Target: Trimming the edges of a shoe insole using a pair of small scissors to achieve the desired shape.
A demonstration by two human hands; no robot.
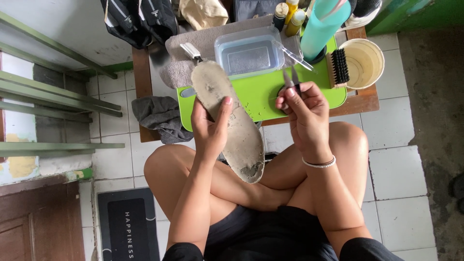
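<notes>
A person sat cross-legged on a white tiled floor (396, 169) in front of a low wooden table (141, 72).

The left hand (209, 126) held a dirty grey insole (232, 121) up over the person's knees, just in front of the table's near edge. The fingers were wrapped around the middle of the insole, and the thumb pressed flat on its top side. The toe end of the insole pointed toward the table and the heel end pointed down toward the legs.

The right hand (302, 108) held small scissors (291, 79), just beside the insole but not touching it. The fingers were bunched together and pinched the handles. The blades pointed up and away from the person. A thin bracelet (319, 163) sat on that wrist.

A green mat (261, 99) lay along the near edge of the table. A clear plastic tub (250, 52) stood on the middle of it. A teal cup (323, 26) stood toward the far right part of the mat. A black brush (340, 66) lay near the right edge of the mat, leaning on a cream cup (366, 62) at the right side of the table. A grey towel (183, 60) lay on the table's left part. A dark grey rag (162, 116) hung off the near left corner. Black shoes (137, 19) sat at the far left corner.
</notes>
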